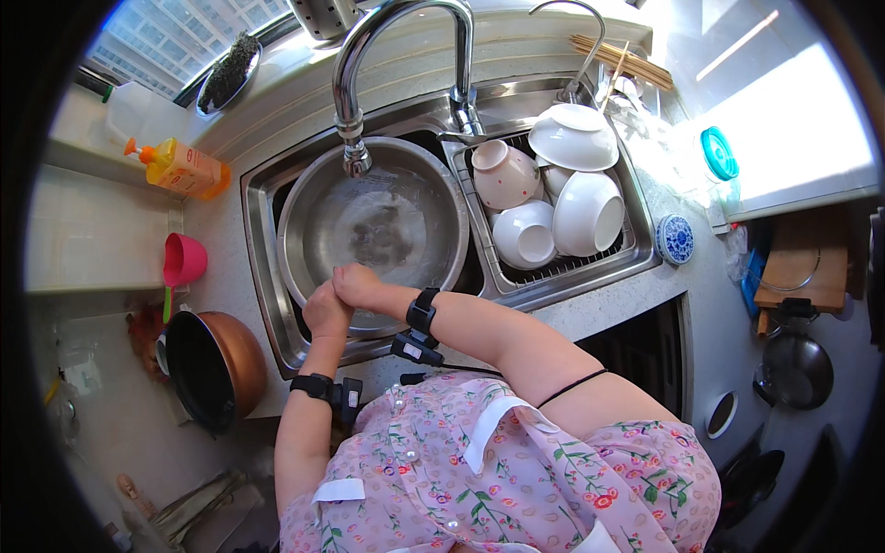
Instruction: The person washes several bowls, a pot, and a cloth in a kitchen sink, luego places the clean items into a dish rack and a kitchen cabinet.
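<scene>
My left hand (327, 311) and my right hand (356, 285) press together, fingers curled, above the near rim of a round stainless steel basin (314, 207). Whether anything lies inside them is hidden. Shallow water (394, 228) appears to cover the basin's bottom, with a dark patch at its middle. The basin rests in the left bowl of a steel double sink (259, 276). Over its far side hangs the spout of a chrome faucet (355, 142). Each of my wrists wears a black strap with a small device.
Several white bowls (588, 214) lie upturned in a wire rack (508, 282) at the sink's right side. Leftward are an orange soap pump bottle (187, 169), a pink scoop (184, 259) and a copper-coloured pot (231, 363). A blue-and-white lid (675, 239) stands right of the sink.
</scene>
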### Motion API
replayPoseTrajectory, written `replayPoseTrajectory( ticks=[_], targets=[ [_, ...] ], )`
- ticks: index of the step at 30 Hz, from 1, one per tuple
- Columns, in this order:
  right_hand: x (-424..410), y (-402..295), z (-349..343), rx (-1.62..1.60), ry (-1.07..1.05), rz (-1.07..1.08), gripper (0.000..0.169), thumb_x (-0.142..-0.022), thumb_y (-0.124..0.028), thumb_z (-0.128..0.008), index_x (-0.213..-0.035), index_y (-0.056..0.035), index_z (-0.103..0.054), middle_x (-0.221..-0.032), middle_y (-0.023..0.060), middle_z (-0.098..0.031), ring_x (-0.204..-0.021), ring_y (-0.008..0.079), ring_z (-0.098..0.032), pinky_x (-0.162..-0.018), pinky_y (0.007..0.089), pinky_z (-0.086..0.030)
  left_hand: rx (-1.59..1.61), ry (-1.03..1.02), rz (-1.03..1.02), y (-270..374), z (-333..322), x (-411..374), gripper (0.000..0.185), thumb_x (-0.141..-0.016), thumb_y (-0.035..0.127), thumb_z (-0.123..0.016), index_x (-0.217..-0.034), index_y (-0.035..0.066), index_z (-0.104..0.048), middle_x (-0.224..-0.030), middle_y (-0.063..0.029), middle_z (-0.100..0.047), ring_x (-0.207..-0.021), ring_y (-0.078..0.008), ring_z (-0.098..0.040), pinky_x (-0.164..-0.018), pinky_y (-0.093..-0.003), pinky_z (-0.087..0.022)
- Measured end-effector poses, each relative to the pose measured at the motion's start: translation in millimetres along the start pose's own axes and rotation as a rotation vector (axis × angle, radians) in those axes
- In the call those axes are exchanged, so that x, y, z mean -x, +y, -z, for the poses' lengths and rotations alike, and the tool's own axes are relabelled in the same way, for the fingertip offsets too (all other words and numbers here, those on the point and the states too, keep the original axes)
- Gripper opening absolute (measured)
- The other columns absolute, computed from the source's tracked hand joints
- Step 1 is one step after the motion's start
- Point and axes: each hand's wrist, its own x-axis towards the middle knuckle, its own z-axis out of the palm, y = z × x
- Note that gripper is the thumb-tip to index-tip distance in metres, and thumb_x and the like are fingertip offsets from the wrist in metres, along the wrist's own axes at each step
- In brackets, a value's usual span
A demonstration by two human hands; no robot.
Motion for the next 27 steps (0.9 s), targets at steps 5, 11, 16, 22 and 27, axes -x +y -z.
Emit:
replayPoseTrajectory(
  ticks=[5, 11, 16, 22, 27],
  targets=[
    [15, -17, 5, -0.322, -0.212, -0.38, 0.04, -0.084, -0.024, -0.03, -0.069, 0.0011, -0.058, -0.065, 0.0179, -0.057, -0.05, 0.0296, -0.055, -0.043, 0.0423, -0.042, -0.075, 0.18, -0.18, -14, -2, 11, 0.009, -0.07, 0.018, -0.056, -0.064, 0.012, -0.054, -0.062, -0.0088, -0.057, -0.058, -0.0277, -0.057, -0.05, -0.0375, -0.046],
    [29, -13, 2, -0.456, -0.322, -0.333, 0.035, -0.083, -0.025, -0.035, -0.064, -0.0035, -0.057, -0.054, 0.008, -0.049, -0.037, 0.0189, -0.042, -0.033, 0.0339, -0.032, -0.165, 0.286, -0.331, -20, -3, 26, 0.012, -0.063, 0.015, -0.059, -0.064, 0.012, -0.048, -0.06, -0.0063, -0.052, -0.058, -0.0258, -0.055, -0.051, -0.0364, -0.043],
    [45, -15, 21, -0.774, -0.221, -0.546, 0.039, -0.082, -0.037, -0.043, -0.061, -0.0073, -0.057, -0.053, 0.0041, -0.048, -0.037, 0.0129, -0.033, -0.034, 0.0263, -0.026, -0.139, 0.311, -0.324, 2, 12, 30, 0.019, -0.063, 0.015, -0.062, -0.076, 0.01, -0.048, -0.075, -0.0094, -0.052, -0.075, -0.03, -0.052, -0.062, -0.0389, -0.042],
    [75, -19, 44, -0.828, -0.024, -0.346, 0.035, -0.073, -0.042, -0.061, -0.079, -0.0069, -0.058, -0.068, 0.0039, -0.056, -0.052, 0.0108, -0.043, -0.043, 0.0244, -0.033, 0.228, 0.071, -0.099, -2, 15, 23, 0.033, -0.064, 0.022, -0.065, -0.088, 0.006, -0.049, -0.081, -0.0145, -0.056, -0.08, -0.0356, -0.054, -0.068, -0.0421, -0.044],
    [105, -23, 62, -0.629, -0.02, -0.316, 0.044, -0.069, -0.036, -0.069, -0.097, -0.0046, -0.058, -0.081, 0.0037, -0.06, -0.067, 0.0114, -0.054, -0.056, 0.0256, -0.044, 0.446, -0.045, -0.07, 12, 3, 23, 0.052, -0.063, 0.029, -0.069, -0.106, 0.007, -0.048, -0.097, -0.018, -0.058, -0.09, -0.0352, -0.055, -0.075, -0.0387, -0.044]
  ],
)
